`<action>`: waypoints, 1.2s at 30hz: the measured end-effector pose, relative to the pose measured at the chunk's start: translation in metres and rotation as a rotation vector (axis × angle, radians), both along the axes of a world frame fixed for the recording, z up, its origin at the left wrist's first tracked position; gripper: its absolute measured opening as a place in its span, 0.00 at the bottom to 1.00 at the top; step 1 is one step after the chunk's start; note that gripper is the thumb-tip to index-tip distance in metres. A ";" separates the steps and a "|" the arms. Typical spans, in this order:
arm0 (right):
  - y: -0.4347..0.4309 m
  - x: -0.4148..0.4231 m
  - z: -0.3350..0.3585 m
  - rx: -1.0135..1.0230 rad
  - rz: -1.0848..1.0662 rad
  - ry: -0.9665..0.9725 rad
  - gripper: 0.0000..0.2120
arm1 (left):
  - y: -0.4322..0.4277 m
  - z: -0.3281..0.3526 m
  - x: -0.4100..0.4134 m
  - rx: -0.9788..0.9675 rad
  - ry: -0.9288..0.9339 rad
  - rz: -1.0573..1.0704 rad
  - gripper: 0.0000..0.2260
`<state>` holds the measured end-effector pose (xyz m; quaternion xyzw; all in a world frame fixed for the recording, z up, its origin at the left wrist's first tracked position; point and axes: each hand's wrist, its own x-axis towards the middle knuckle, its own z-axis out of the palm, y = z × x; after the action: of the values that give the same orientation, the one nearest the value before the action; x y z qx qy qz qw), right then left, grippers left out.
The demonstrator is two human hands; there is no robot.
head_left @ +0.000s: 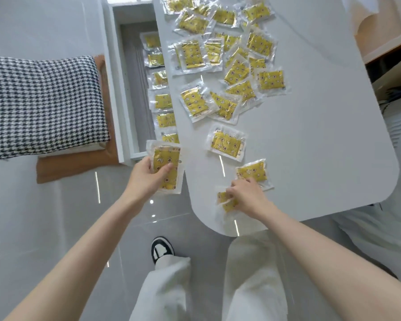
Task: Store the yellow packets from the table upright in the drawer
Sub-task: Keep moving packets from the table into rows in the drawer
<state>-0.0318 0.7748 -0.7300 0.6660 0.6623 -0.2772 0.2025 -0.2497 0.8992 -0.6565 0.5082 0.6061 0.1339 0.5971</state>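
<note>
Yellow clear-wrapped foil packets [227, 147] are strewn on the white table [310, 135], one gripped in the left hand [146, 174] at the white drawer [116, 89] left of it, one pinched by the right hand [248, 195]; the stored row [162, 100] could be toppled by a careless drop.

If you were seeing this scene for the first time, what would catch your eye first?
The yellow packets scattered over the white table stand out first, with a further row in the open drawer along its left edge. The left hand holds a flat packet by the drawer's near end, and the right hand pinches a crumpled packet at the table's near edge.
</note>
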 end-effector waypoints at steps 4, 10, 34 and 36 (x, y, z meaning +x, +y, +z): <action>0.002 -0.026 0.037 0.034 -0.475 0.160 0.09 | 0.012 0.034 -0.050 -0.021 -0.036 0.020 0.03; 0.060 -0.086 0.120 0.237 -0.882 0.442 0.11 | 0.048 0.095 -0.110 -0.037 -0.070 0.083 0.03; 0.344 -0.061 0.128 0.178 -1.676 0.777 0.32 | 0.401 0.176 0.006 0.066 0.066 -0.331 0.07; 0.351 -0.056 0.126 0.173 -1.691 0.785 0.28 | 0.417 0.168 0.026 0.049 0.096 -0.381 0.09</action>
<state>-0.0876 1.1260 -0.6042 0.7981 -0.0028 -0.4871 -0.3547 -0.2238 1.3163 -0.4887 0.6338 0.5232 0.0087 0.5696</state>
